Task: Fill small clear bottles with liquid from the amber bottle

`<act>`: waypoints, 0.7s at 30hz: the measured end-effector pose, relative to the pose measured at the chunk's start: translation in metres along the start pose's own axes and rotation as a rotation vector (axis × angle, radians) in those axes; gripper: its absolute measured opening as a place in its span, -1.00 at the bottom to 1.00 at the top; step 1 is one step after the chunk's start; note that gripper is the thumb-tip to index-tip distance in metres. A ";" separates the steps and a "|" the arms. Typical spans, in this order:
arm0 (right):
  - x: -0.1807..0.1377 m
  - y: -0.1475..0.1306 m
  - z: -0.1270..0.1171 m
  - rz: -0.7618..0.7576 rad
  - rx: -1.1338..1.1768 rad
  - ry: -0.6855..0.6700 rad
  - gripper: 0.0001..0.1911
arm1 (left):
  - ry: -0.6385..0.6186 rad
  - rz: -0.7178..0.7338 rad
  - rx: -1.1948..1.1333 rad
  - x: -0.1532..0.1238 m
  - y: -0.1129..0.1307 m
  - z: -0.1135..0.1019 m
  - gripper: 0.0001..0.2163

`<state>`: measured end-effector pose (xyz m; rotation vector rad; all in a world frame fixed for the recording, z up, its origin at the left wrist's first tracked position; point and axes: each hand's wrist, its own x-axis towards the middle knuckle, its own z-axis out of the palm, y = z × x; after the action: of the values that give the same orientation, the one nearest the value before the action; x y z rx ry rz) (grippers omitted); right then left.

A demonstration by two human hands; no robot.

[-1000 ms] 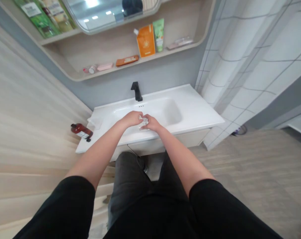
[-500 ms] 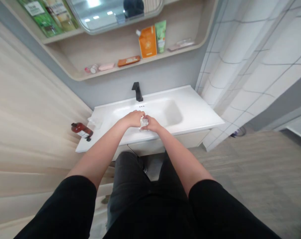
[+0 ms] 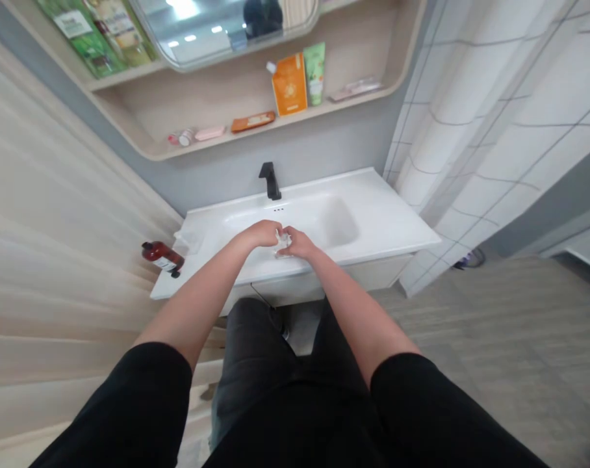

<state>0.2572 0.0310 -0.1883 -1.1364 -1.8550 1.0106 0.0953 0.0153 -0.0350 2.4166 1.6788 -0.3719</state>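
Over the front rim of the white sink (image 3: 341, 218), my two hands meet around a small clear, whitish object (image 3: 284, 241). It looks like crumpled clear plastic or a little glass; its kind cannot be made out. My left hand (image 3: 266, 233) is closed on its left side, the back of the hand turned up. From the right, my right hand (image 3: 299, 243) curls its fingers and thumb round the same object. Part of it is hidden behind the fingers. A black faucet (image 3: 270, 181) stands behind the hands at the back of the sink.
A brown bottle (image 3: 163, 257) lies tilted at the counter's left end, near a clear whitish item (image 3: 190, 240). Above, a shelf (image 3: 217, 143) holds an orange pouch (image 3: 290, 84), a green tube (image 3: 315, 73) and small items. A curtain (image 3: 56, 227) hangs at the left; tiled wall (image 3: 494, 130) stands right.
Both hands stay in nearly the same place over the sink. The left fingers have shifted slightly downward over the clear object, and the view has moved a little.
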 end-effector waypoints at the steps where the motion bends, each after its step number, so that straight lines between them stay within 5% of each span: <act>1: 0.000 0.000 0.000 0.004 0.004 -0.002 -0.21 | 0.025 0.053 -0.012 0.000 -0.002 0.000 -0.57; 4: -0.001 -0.002 0.000 0.007 0.011 0.012 -0.21 | 0.072 0.054 -0.027 0.000 -0.003 0.001 -0.42; 9: 0.000 -0.002 0.000 0.003 -0.006 0.018 -0.21 | 0.109 -0.244 0.044 -0.003 0.005 0.004 -0.31; 12: 0.000 0.000 0.000 -0.010 -0.011 0.008 -0.19 | 0.054 -0.152 0.020 -0.007 0.006 0.008 -0.46; 15: 0.001 0.002 0.001 -0.001 -0.008 0.010 -0.18 | 0.056 0.004 -0.026 -0.012 0.005 0.009 -0.23; 17: 0.001 0.004 0.001 0.001 0.002 0.017 -0.19 | 0.075 -0.032 -0.016 -0.013 0.007 0.008 -0.16; 21: 0.002 0.006 0.002 -0.016 0.003 0.032 -0.24 | 0.048 -0.221 0.083 -0.010 0.015 0.007 -0.35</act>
<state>0.2566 0.0345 -0.1945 -1.1281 -1.8340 0.9809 0.1048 -0.0010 -0.0383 2.3181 1.9968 -0.4255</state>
